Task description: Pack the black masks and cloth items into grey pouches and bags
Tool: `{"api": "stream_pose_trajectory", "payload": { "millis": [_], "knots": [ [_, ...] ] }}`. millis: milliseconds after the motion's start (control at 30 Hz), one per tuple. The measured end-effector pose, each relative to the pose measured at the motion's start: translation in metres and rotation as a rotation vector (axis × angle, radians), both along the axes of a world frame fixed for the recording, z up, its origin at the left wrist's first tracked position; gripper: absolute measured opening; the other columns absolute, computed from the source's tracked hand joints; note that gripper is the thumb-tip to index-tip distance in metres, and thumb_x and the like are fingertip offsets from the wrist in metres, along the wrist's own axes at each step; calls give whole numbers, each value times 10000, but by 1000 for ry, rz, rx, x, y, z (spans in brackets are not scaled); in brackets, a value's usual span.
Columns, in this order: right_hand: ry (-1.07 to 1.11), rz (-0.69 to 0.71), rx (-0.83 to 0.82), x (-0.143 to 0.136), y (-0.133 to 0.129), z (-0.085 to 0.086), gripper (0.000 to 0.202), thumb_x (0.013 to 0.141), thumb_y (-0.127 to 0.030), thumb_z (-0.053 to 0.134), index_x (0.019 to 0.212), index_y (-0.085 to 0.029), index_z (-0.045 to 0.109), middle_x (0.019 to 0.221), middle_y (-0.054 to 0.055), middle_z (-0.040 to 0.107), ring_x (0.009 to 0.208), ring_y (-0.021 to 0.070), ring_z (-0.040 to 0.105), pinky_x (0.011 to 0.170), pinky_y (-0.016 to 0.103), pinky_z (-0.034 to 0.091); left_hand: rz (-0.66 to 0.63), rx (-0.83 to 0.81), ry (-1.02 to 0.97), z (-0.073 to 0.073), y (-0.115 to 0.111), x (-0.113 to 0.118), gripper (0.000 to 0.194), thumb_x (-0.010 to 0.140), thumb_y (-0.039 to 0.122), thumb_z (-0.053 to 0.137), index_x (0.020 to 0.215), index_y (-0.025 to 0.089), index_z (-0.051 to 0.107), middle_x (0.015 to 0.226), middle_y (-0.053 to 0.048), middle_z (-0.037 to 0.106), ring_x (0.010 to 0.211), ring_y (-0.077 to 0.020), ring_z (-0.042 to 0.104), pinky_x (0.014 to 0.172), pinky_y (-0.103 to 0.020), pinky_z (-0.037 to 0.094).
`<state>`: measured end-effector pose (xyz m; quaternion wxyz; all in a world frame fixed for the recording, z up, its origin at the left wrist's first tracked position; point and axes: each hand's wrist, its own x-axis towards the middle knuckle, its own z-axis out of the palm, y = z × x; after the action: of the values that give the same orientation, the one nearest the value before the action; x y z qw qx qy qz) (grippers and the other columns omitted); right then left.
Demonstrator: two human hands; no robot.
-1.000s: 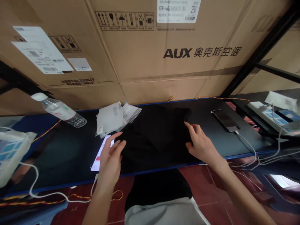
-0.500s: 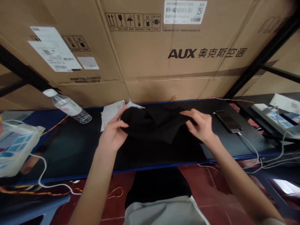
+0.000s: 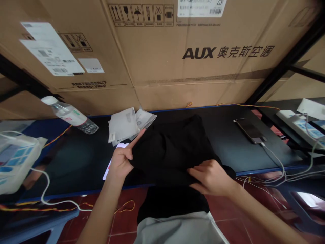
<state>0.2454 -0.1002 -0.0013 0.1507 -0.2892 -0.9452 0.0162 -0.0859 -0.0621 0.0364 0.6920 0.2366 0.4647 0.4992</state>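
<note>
A black cloth [image 3: 172, 145] is spread between my hands over the front part of the dark table. My left hand [image 3: 124, 157] pinches its left edge between thumb and fingers, with the index finger stretched along it. My right hand [image 3: 208, 176] grips the near right part of the cloth, fingers closed round the fabric. Partly behind my left hand lies a lit phone screen [image 3: 108, 169]. Just beyond the cloth's left corner are white paper packets [image 3: 123, 125].
A water bottle [image 3: 71, 114] lies at the back left, near a white power strip [image 3: 17, 161]. A charging phone [image 3: 250, 130] rests on the right; a second power strip [image 3: 301, 125] is farther right. A large cardboard box [image 3: 157, 67] stands behind the table edge.
My right hand has moved down toward the table's front edge with the cloth. The cloth is spread lower and wider. The packets and the lit phone screen at the left show more.
</note>
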Motion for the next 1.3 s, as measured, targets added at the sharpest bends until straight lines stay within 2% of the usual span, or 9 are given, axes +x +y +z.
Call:
{"api": "stream_pose_trajectory", "payload": {
  "millis": [233, 400, 500, 633, 867, 967, 1100, 1200, 1300],
  "knots": [
    [353, -423, 293, 17, 75, 93, 484, 993, -509, 542, 639, -193, 638, 524, 18, 566, 487, 142, 507, 560, 303, 257, 122, 206, -43, 39, 50, 36, 771, 553, 139, 528, 1313, 191, 641, 1149, -95, 755, 1178, -349, 687, 964, -537, 591],
    [271, -470, 371, -1, 82, 113, 457, 934, -549, 583, 651, -200, 666, 548, 31, 595, 521, 159, 523, 563, 305, 229, -11, -130, -301, 20, 37, 73, 384, 800, 378, 654, 1122, 168, 671, 1057, -141, 755, 1043, -319, 731, 858, -455, 636],
    [145, -380, 314, 0, 70, 105, 415, 944, -520, 589, 690, -203, 677, 622, 32, 649, 554, 154, 540, 566, 309, 223, -46, -281, -296, 9, 23, 82, 363, 809, 398, 740, 1089, 173, 686, 984, -113, 762, 933, -266, 752, 759, -350, 651],
    [49, -163, 218, 13, 34, 82, 402, 987, -514, 596, 742, -203, 669, 646, 19, 619, 586, 156, 531, 585, 329, 271, 25, -285, -119, 6, 0, 68, 273, 670, 66, 753, 921, 163, 704, 869, -68, 761, 770, -198, 741, 632, -251, 615],
    [94, -44, -245, 36, -28, 16, 399, 888, -604, 724, 832, -215, 657, 908, 61, 674, 824, 227, 613, 738, 375, 454, 207, -162, 143, -13, -61, 34, 655, 433, -31, 575, 1010, 229, 745, 915, 23, 768, 619, -119, 628, 494, -198, 487],
    [256, -216, -268, 47, -19, 5, 342, 988, -539, 610, 867, -223, 657, 948, 76, 686, 872, 233, 644, 778, 378, 494, 256, -91, 213, -25, -70, 28, 825, 362, -47, 511, 1092, 262, 740, 873, 60, 760, 573, -80, 566, 479, -159, 441],
    [210, -785, -20, 50, 17, -3, 476, 996, -618, 539, 1145, -183, 657, 1111, 167, 697, 1018, 346, 677, 812, 432, 516, 260, -41, 117, -24, -64, 17, 788, 351, -16, 537, 1068, 235, 747, 890, 12, 785, 698, -181, 694, 546, -226, 548],
    [43, -996, -207, 45, 44, -11, 722, 932, -763, 518, 1266, -129, 602, 1056, 194, 717, 941, 384, 714, 728, 419, 509, 260, -105, 23, -14, -50, 11, 468, 552, 110, 708, 1010, 188, 762, 958, -70, 804, 857, -291, 765, 698, -361, 647],
    [53, -1014, -396, 46, 63, -20, 614, 921, -689, 593, 1235, -162, 605, 993, 143, 740, 943, 357, 724, 750, 388, 497, 225, -188, 61, -6, -34, 12, 303, 739, 217, 783, 1039, 174, 772, 987, -100, 812, 924, -301, 784, 810, -385, 659]
  ]
}}
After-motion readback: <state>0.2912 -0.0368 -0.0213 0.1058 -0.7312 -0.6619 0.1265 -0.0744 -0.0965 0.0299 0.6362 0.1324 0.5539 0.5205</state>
